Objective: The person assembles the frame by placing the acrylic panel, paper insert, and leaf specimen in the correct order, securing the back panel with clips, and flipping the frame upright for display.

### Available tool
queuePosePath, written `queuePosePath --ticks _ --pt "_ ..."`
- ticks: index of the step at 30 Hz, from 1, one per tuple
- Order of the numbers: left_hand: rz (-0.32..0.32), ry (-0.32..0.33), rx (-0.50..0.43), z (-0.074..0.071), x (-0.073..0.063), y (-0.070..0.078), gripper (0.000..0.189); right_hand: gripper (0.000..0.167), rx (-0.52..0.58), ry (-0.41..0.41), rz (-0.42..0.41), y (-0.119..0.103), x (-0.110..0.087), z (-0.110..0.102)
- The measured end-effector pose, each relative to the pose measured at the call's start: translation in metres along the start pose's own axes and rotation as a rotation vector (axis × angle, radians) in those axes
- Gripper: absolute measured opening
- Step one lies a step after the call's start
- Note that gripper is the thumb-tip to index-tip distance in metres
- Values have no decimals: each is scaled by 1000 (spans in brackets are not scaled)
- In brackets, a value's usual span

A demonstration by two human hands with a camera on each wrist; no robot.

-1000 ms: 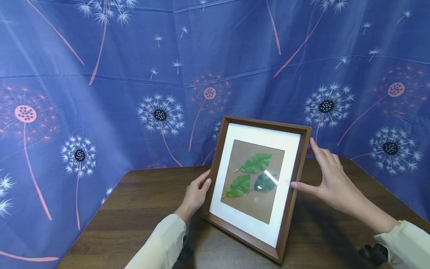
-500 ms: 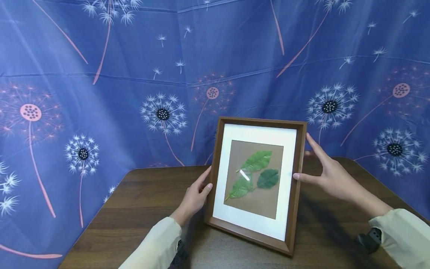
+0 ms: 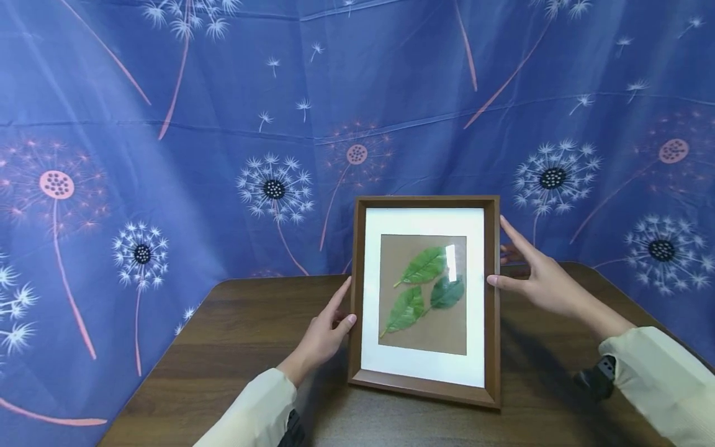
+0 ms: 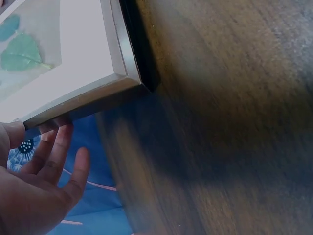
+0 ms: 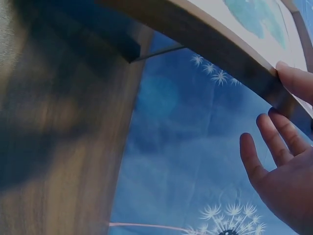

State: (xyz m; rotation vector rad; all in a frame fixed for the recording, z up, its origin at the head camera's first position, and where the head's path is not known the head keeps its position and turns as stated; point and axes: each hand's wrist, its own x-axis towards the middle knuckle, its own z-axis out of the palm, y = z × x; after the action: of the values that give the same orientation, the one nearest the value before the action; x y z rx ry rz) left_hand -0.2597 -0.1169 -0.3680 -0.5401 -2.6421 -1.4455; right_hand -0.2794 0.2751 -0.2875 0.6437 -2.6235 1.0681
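Observation:
A brown wooden picture frame (image 3: 424, 388) stands on the table, facing me, in the head view. Behind its glass a white mat (image 3: 371, 298) surrounds a brown panel with green leaves (image 3: 406, 308). My left hand (image 3: 319, 338) holds the frame's left side, thumb in front; the left wrist view shows fingertips (image 4: 63, 129) against the outer edge. At the upper right side my right hand (image 3: 550, 285) grips the border, its thumb (image 5: 293, 78) on the front and other fingers spread at the side, partly hidden behind. A thin strip (image 5: 164, 51) extends behind the frame in the right wrist view.
The dark wooden table (image 3: 240, 335) runs back to a blue dandelion-print cloth (image 3: 279, 93) hanging behind it. Its rounded back corners show on both sides. Each pale sleeve (image 3: 254, 406) has a dark device (image 3: 598, 377) strapped at the wrist.
The picture frame has turned from a tilt to nearly upright and square to me, its lower end moving right and its top slightly left. Both hands have kept their hold, the right lowering a little.

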Motion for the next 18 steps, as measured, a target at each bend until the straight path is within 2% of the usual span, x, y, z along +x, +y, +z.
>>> queuePosePath --ticks 4,8,14,18 --pt "14 -18 10 0 -3 1 70 106 -12 -17 17 3 10 1" --pt "21 -31 7 1 -5 2 72 100 -32 -1 17 7 12 4" --pt "35 -49 9 -1 -7 3 78 87 -70 5 31 10 2 13" --pt "26 -116 19 -5 -9 1 93 90 -59 -63 74 12 -11 24"
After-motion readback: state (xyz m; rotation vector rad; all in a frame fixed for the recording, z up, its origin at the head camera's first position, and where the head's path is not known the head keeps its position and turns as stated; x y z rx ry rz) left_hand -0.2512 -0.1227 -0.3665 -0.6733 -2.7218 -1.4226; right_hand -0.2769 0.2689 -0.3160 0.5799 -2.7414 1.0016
